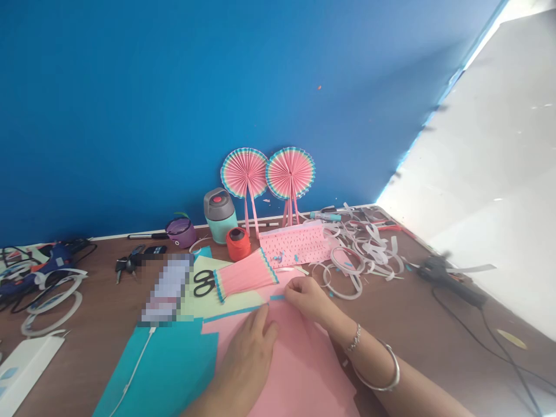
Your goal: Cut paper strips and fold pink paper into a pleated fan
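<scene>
My left hand [249, 353] lies on a sheet of pink paper [299, 365], fingers stretched forward and resting near its top edge. A narrow blue paper strip [237, 313] runs along that edge and passes beneath the fingertips. My right hand [309, 298] is closed, thumb and fingers pinched at the right end of the blue strip on the same edge; the exact grip is partly hidden. Just beyond both hands is a pleated pink paper piece [245, 275] with blue and yellow ends. Black-handled scissors [204, 284] are partly under it.
Pink paper fans [290, 174] stand against the blue wall, behind a turquoise flask [220, 217] and red thread spool [238, 243]. Curled paper strips [373, 252] heap at right, near a glue gun [452, 281]. A phone [167, 288] lies left, over teal paper [169, 365].
</scene>
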The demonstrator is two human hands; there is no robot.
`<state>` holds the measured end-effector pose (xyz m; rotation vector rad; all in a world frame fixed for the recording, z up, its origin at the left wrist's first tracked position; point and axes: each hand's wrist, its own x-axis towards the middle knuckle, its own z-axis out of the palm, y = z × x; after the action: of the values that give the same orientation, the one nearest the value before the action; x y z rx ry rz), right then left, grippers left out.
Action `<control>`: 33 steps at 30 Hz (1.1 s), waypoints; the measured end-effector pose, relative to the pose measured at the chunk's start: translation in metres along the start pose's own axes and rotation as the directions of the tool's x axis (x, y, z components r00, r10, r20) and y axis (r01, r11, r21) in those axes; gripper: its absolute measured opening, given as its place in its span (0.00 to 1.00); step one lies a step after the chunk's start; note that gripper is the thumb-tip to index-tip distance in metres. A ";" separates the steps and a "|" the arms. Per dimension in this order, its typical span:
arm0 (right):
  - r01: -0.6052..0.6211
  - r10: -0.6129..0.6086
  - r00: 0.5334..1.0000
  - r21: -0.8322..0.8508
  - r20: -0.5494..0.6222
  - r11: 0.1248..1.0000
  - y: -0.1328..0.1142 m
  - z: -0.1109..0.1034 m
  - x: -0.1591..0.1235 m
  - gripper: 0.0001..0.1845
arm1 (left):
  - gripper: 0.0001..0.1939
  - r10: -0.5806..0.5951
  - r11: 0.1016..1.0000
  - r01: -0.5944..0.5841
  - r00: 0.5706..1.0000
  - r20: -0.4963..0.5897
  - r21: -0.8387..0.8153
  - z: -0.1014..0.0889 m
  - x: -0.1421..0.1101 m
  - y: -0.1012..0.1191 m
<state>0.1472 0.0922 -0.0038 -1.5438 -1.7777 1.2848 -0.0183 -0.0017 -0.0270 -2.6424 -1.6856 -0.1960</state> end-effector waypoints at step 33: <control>-0.043 0.030 0.998 -0.300 -0.046 0.953 -0.008 0.007 -0.004 0.07 | 0.18 0.040 0.999 -0.040 0.999 -0.017 -0.021 -0.006 0.000 0.001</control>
<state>0.1380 0.0860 0.0011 -1.7579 -1.9989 1.0236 -0.0175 -0.0022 -0.0214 -2.6789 -1.6337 -0.2359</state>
